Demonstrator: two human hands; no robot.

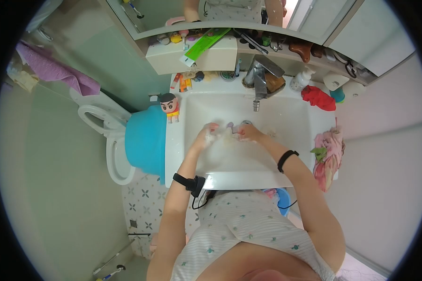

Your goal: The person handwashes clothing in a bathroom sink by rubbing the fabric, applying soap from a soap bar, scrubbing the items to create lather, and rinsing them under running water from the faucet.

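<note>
Both of my hands are low in the white sink (295, 136). My right hand (249, 133) is closed, its fingers pinching a small pale wet cloth (228, 136) with a purplish patch at its upper end; its exact kind is too small to tell. To the left of the cloth is my left hand (206, 136), soap suds on it, its fingers loosely curved and apart with nothing visible in them. The metal faucet (260, 82) stands above and behind my hands. Just beyond my right fingers lies the drain (246, 122), partly covered by them.
A cartoon figurine (170, 107) stands on the sink's left rim. On the right are a pump bottle (302, 78), a red cloth (319, 98) and a heap of pink cloth (330, 145). A blue basin (145, 143) leans beside the toilet (115, 150). Toiletries line the shelf behind.
</note>
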